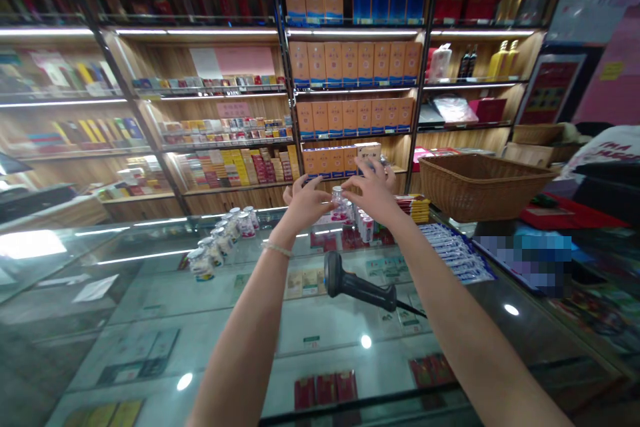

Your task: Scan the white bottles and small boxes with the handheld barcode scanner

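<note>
Hands point(306, 203) point(374, 195) at bottle point(339, 200), red packs point(327, 389) inside glass counter point(340, 327)

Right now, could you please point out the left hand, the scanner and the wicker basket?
Left hand point(305, 204): head view, back of the hand.
Scanner point(359, 285): head view, on its handle.
Wicker basket point(475, 195): head view, front wall.

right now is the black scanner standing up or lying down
Lying down: the scanner rests on the glass counter, its handle stretched along the surface.
</note>
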Available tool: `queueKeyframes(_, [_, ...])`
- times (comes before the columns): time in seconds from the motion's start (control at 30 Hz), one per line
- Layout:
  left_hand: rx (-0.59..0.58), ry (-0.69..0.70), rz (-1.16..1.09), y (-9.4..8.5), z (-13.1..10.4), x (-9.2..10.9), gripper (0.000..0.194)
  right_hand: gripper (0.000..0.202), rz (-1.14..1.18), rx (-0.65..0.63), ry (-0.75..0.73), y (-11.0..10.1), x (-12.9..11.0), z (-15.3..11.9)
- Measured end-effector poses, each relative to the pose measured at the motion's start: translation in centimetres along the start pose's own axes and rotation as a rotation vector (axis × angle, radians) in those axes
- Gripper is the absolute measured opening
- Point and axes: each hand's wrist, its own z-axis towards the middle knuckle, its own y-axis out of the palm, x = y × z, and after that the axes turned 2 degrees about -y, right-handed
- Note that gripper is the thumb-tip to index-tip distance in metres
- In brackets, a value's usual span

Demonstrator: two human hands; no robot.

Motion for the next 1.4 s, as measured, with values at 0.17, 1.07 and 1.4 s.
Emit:
queueKeyframes(0.17, [-0.045,-0.051,0.042,-0.2,-2.6,-0.2,0.023,0.021,0.016,-0.057,-0.022,0.4,-1.1,-1.0])
queueKeyframes(1.07, [0.151,-0.266,-0.158,1.4,-11.2,-0.6,0.021,0.049,0.229,-0.127,0.096,3.4,-3.2,-9.4])
queueKeyframes(1.4, [0.112,-0.28,-0.246,1.7,-11.3,-0.7,0.025,0.033,0.255,-0.34,0.124,3.9,-3.6,-10.1])
